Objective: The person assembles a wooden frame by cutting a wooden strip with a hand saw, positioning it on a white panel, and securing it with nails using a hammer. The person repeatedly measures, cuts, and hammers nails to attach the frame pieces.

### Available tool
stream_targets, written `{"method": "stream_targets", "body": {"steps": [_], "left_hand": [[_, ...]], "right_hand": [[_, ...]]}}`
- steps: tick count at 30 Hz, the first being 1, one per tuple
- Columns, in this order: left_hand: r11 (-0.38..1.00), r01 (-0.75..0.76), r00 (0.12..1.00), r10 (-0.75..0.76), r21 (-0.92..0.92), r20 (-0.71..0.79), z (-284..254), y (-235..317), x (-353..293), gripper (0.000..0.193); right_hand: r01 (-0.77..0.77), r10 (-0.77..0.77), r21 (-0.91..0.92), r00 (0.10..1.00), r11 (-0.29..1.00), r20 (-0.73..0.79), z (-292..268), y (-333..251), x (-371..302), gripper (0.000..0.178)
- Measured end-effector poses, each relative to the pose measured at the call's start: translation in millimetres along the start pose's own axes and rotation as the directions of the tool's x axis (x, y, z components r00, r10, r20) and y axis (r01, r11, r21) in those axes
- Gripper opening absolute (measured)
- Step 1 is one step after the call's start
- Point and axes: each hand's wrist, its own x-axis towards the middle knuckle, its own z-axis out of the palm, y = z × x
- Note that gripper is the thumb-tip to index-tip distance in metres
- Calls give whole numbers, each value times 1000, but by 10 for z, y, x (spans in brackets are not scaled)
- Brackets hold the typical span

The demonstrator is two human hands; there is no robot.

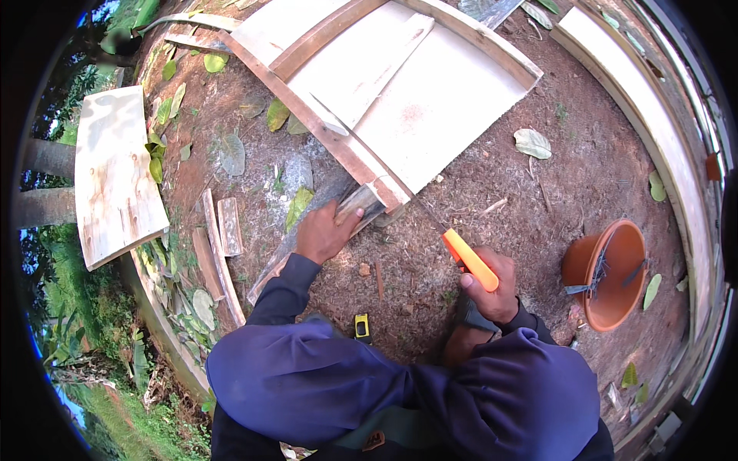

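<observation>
Well, I count one orange-handled saw (470, 261), one frame (296, 106) of wooden bars with a white panel (446, 138), one yellow tape measure (362, 326), one reddish-brown bucket (578, 261) and, off to the left, three loose strips (231, 227) and one broad board (119, 177). The work sits outdoors on brown earth (492, 177) scattered with leaves (532, 144), and greenery (96, 307) fills the far left. My left hand (321, 234) reaches forward, fingers closed over a weathered piece of wood (361, 203) at the frame's near corner. My right hand (496, 284) wraps round the saw's handle; its blade slants forward and left past that corner, though I cannot tell whether the teeth are in the wood.
</observation>
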Motion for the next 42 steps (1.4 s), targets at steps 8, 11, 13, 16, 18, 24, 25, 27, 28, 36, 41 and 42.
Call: {"method": "stream_targets", "body": {"steps": [8,11,13,16,18,24,25,27,28,36,41,42], "left_hand": [[995,41,995,-49,-90,-91,109,-25,89,56],[995,-71,983,59,-65,-171,159,37,161,49],[982,-183,947,191,54,-259,278,-64,205,45],[976,-138,966,170,166,-197,312,-82,213,39],[953,-199,943,249,230,-220,316,-68,212,37],[979,-153,980,168,135,-109,268,-37,235,30],[966,-187,967,212,178,-138,294,-59,252,28],[918,-255,907,336,305,-253,392,-143,251,23],[886,-281,866,400,369,-301,433,-185,245,21],[808,-284,777,510,516,-370,457,-217,223,20],[827,-301,787,497,475,-366,449,-159,254,17],[854,-286,814,457,435,-360,438,-151,250,17]], "right_hand": [[-114,114,-3,992,993,44,35,248,-377,25],[-142,142,-3,986,990,85,-23,242,-422,25],[-110,114,-40,985,993,126,-67,246,-442,26],[-72,73,-13,986,997,147,-129,263,-421,29],[-85,84,-2,979,996,185,-182,274,-398,28],[-155,149,5,959,988,239,108,217,339,20],[-149,149,-18,958,989,246,130,227,447,19],[-82,76,19,971,996,228,122,211,402,20],[-49,40,35,975,998,217,111,197,345,20],[-72,76,-30,982,997,173,-200,206,-40,22],[-55,56,-3,997,998,58,-12,137,241,22],[-33,34,-8,996,999,85,-83,151,202,22]]}}
